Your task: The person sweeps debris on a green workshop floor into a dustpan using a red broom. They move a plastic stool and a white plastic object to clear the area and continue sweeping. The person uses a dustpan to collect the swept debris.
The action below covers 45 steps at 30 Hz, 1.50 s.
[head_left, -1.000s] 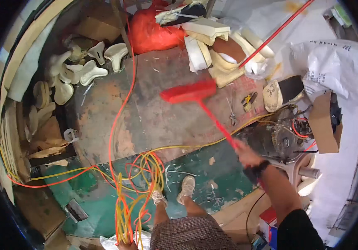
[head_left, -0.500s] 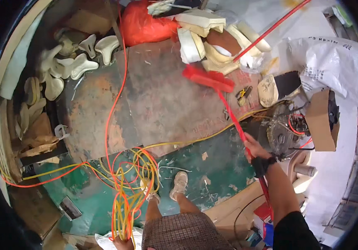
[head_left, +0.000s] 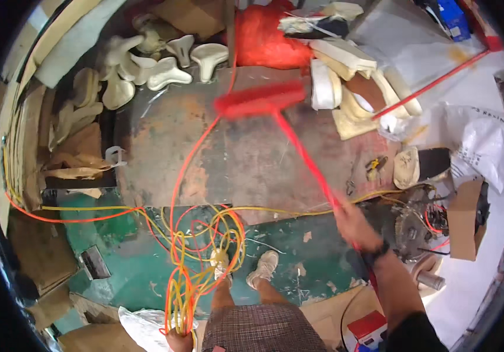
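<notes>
Right hand [head_left: 358, 230]: fingers wrapped round the handle of a red broom [head_left: 306, 159], black band [head_left: 375, 252] on the wrist. Left hand [head_left: 179, 340], at bottom edge: fingers gripping a gathered bunch of orange and yellow cords [head_left: 180, 293]; the hand is partly cut off by the frame, finger detail too small to read.

Broom handle slants up and left from the right hand. Its head [head_left: 260, 100] is over the worn brown sheet [head_left: 275, 152], left end overlapping an orange cord strand in view. Head is blurred; can't tell if the bristles touch.

Cords rise from the left hand into loose loops on the green floor [head_left: 287, 240], around the left shoe [head_left: 221, 262]. Orange strand runs up across the sheet toward a red bag [head_left: 269, 38]; yellow strand goes right along the sheet's near edge.

Further out: pale saddle-shaped pieces [head_left: 209, 57] upper left, pale foam blocks [head_left: 325, 85] right of the bag, yellow-handled tool [head_left: 375, 166] on the sheet's right part, cardboard box [head_left: 465, 220] and white sack [head_left: 484, 141] far right.
</notes>
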Tool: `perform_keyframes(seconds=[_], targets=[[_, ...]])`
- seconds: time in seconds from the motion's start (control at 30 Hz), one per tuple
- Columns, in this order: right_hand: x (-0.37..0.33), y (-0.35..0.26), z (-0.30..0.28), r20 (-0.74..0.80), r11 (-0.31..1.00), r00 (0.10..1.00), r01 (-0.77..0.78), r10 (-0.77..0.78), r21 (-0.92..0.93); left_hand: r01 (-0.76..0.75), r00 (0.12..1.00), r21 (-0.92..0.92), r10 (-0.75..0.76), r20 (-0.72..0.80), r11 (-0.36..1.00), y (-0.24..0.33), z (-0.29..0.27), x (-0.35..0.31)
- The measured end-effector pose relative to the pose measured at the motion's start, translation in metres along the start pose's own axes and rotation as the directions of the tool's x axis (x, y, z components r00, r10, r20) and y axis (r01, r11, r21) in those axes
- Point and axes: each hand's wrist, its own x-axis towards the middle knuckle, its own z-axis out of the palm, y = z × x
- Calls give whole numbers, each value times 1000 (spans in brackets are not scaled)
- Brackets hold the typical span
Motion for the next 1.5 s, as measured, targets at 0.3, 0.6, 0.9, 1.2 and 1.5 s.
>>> perform_keyframes(seconds=[0.3, 0.6, 0.9, 1.2, 1.5], targets=[[224, -12, 30, -157, 997, 987, -47, 37, -58, -120, 981, -22, 122, 154, 993, -20, 39, 15], [-44, -26, 8, 27, 990, 990, -136, 136, 27, -164, 986, -36, 165, 13, 986, -42, 39, 22], [97, 75, 73, -273, 937, 913, 233, -303, -260, -4, 1000, -154, 5, 4, 988, -57, 20, 75], [-302, 71, 42, 91, 784, 779, -610, 620, -113, -32, 910, 288, -91, 404, 957, -118, -4, 112], [-201, 146, 79, -455, 981, 878, -72, 148, 179, -234, 969, 298, 246, -2, 925, -53, -68, 151]])
